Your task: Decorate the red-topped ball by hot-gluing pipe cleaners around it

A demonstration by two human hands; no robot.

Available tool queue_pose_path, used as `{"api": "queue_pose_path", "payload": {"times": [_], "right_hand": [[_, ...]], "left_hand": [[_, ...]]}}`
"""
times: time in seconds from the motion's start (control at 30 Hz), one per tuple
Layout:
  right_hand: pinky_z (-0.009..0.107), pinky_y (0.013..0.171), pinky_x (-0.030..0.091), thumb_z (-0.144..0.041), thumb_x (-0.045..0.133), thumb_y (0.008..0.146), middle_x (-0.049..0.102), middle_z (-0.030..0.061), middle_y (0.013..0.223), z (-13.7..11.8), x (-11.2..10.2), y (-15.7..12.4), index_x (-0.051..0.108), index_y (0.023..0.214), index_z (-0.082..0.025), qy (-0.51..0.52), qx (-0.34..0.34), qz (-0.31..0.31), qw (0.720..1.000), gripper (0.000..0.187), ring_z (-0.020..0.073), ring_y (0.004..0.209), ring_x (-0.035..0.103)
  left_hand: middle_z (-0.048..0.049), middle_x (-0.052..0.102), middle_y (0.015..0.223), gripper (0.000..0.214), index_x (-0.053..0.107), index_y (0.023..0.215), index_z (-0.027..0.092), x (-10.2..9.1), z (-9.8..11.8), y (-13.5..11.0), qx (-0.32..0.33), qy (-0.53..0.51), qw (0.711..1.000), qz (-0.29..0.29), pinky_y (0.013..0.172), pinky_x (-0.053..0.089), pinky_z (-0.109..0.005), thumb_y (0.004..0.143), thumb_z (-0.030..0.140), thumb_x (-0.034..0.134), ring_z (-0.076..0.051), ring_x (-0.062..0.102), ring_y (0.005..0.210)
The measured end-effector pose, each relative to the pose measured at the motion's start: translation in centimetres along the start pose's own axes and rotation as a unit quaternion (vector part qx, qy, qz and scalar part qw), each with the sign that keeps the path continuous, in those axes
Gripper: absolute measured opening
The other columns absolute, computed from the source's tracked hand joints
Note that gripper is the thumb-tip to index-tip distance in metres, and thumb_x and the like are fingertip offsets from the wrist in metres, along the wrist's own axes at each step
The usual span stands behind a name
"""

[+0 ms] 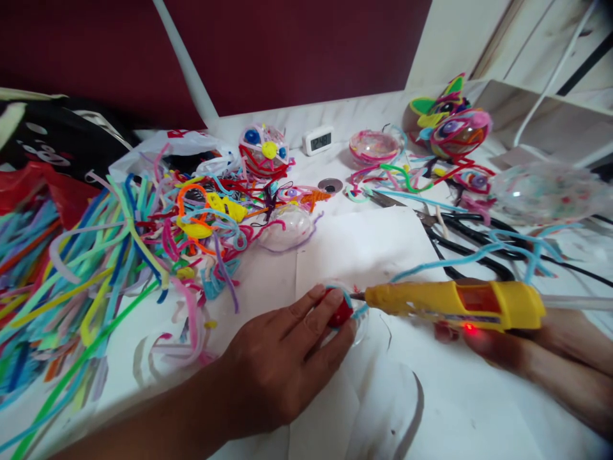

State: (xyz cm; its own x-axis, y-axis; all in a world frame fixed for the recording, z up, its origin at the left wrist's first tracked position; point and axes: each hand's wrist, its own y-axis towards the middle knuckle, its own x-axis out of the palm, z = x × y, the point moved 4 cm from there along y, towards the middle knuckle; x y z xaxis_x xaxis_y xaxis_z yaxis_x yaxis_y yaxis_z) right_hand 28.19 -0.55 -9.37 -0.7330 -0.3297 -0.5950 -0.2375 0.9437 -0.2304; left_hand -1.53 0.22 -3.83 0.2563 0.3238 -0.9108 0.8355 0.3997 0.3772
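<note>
Over the table's (311, 168) near side, the person's left hand (290, 358) has its fingers bent round a red ball (341, 312), pinning it down on white paper (364, 246). From the right side, the right hand (522, 356) grips a yellow glue gun (431, 305), its tip right at the ball; I can't tell whether they touch. Fuzzy sticks (127, 220) heap toward the left edge, a small clock (318, 140) stands near the back edge, and black-handled tools (428, 220) lie right of the paper.
</note>
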Motion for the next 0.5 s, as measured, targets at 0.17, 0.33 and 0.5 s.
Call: {"api": "queue_pose_path", "payload": {"times": [0.17, 0.33, 0.5], "right_hand": [[0.025, 0.068, 0.061, -0.045, 0.055, 0.085, 0.071, -0.007, 0.107, -0.8, -0.2, 0.6, 0.065, 0.106, -0.038, 0.019, -0.043, -0.005, 0.999, 0.025, 0.0228, 0.09, 0.069], [0.023, 0.063, 0.06, -0.045, 0.049, 0.089, 0.072, -0.0064, 0.094, -3.4, 0.1, 0.1, 0.066, 0.096, -0.037, -0.008, -0.043, 0.05, 0.998, 0.02, 0.0211, 0.085, 0.069], [0.023, 0.061, 0.059, -0.047, 0.058, 0.083, 0.072, -0.0053, 0.083, -4.3, 0.1, 0.2, 0.069, 0.085, -0.035, -0.003, -0.058, 0.105, 0.993, 0.017, 0.0208, 0.076, 0.069]], "left_hand": [[-0.0186, 0.056, 0.131, 0.033, 0.051, 0.129, 0.012, -0.1, 0.0, 0.0, 0.006, -0.008, 1.0, 0.0, 0.098, 0.053, -0.04, 0.097, 0.015, 0.041, -0.03, 0.046, 0.13], [-0.0184, 0.057, 0.131, 0.033, 0.051, 0.128, 0.012, -0.1, 0.0, 0.0, 0.009, -0.009, 1.0, -0.002, 0.095, 0.054, -0.041, 0.096, 0.016, 0.044, -0.03, 0.045, 0.13], [-0.0175, 0.057, 0.13, 0.033, 0.05, 0.129, 0.013, 0.0, -0.1, 0.0, 0.005, -0.012, 1.0, 0.001, 0.096, 0.054, -0.041, 0.097, 0.017, 0.042, -0.03, 0.045, 0.131]]}}
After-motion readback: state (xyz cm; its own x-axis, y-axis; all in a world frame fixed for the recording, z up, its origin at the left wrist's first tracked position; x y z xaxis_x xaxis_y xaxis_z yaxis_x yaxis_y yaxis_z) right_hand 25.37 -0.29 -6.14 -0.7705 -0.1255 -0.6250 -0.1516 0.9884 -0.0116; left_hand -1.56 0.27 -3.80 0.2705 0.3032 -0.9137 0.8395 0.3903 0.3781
